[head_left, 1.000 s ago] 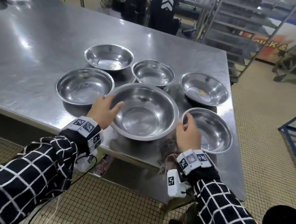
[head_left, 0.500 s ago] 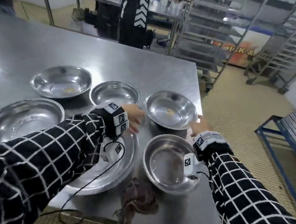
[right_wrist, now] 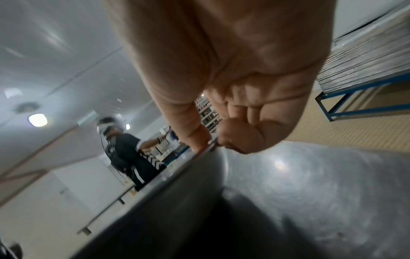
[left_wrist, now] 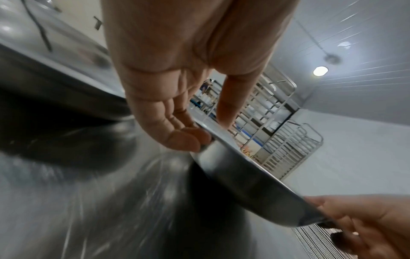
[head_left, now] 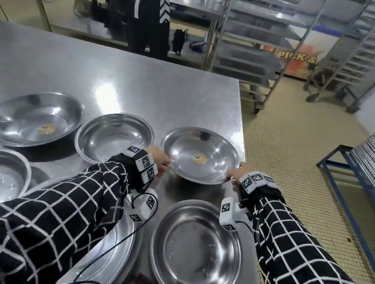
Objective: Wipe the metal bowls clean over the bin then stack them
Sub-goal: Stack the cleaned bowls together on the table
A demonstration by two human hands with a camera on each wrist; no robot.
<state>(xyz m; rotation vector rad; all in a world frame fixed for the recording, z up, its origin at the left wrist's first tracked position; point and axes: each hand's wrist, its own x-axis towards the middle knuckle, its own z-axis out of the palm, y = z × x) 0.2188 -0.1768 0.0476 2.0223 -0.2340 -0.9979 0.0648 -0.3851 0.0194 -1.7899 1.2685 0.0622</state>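
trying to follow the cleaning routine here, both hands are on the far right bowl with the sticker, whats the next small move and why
Probably lift the bowl straight up off the table and bring it toward the body. The left hand and right hand each pinch opposite sides of its rim, so the grip looks set. No bin shows in any view, so where it goes next is unclear.

Left hand and right hand reach forward, thumbs and fingers pinching.
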